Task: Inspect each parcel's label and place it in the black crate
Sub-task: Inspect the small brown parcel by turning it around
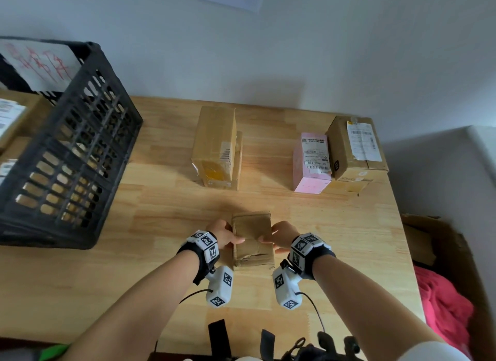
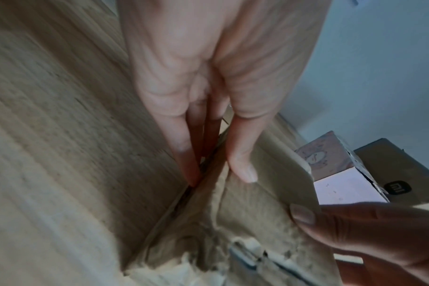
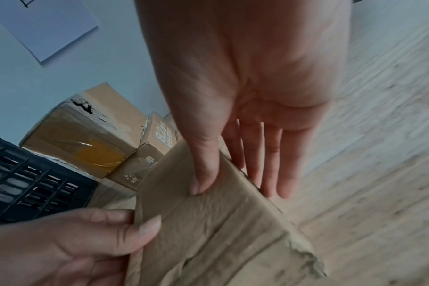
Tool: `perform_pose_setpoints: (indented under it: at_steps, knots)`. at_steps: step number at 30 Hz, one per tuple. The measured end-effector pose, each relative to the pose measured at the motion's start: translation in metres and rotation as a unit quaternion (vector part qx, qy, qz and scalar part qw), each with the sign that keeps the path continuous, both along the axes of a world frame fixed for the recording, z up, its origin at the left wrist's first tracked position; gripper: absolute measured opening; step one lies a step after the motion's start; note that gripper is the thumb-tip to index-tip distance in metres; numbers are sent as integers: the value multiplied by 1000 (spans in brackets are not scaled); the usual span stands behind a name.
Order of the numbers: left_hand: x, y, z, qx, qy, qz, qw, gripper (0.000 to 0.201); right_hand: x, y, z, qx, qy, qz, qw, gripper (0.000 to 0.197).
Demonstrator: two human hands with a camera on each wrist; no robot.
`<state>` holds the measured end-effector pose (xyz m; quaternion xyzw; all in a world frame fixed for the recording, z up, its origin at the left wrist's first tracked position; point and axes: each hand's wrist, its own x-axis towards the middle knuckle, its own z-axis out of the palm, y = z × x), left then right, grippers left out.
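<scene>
A small brown cardboard parcel (image 1: pixel 252 237) with a torn, plain top face lies low over the wooden table (image 1: pixel 161 226), in front of me. No label shows on it. My left hand (image 1: pixel 233 238) grips its left edge, thumb on top (image 2: pixel 243 168) and fingers down along the side. My right hand (image 1: pixel 271 240) holds the right edge, thumb pressed on top (image 3: pixel 201 183) and fingers reaching past the edge. The black crate (image 1: pixel 67 159) stands at the table's left with labelled parcels inside. I cannot tell whether the parcel touches the table.
A tall brown box (image 1: pixel 214 146) stands at the back centre with a smaller one behind it. A pink labelled box (image 1: pixel 311 162) and a brown labelled box (image 1: pixel 354 148) stand at the back right. Off the table's right edge, a carton holds red cloth (image 1: pixel 442 307).
</scene>
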<state>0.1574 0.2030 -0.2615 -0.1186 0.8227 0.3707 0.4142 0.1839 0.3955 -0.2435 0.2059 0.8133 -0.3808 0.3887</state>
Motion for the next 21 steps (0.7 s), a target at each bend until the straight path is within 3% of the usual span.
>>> perform_pose_setpoints:
  at_steps: [4,8,10,12,13,16,17,19,21]
  knots:
    - [-2,1,16,117,-50,112,986,51,2,2,1,-45,16,-47,998,43]
    - [-8,-1,43,210,-33,237,948,76,-2,1,16,-178,49,-186,965,43]
    - [-8,-2,45,228,-35,268,936,93,-2,0,27,-222,44,-218,950,43]
    - [-2,-2,50,225,-30,252,941,111,-1,1,30,-213,43,-224,950,52]
    - [4,0,60,215,-24,237,947,110,-1,1,29,-201,52,-224,952,53]
    - [14,1,63,201,2,200,959,62,2,2,27,-152,85,-214,961,54]
    - [16,1,60,187,0,195,963,64,4,2,28,-136,88,-204,965,54]
    - [18,1,53,168,-5,179,969,88,7,3,27,-91,92,-165,978,41]
    - [18,0,49,150,6,168,974,69,8,4,24,-48,97,-134,985,35]
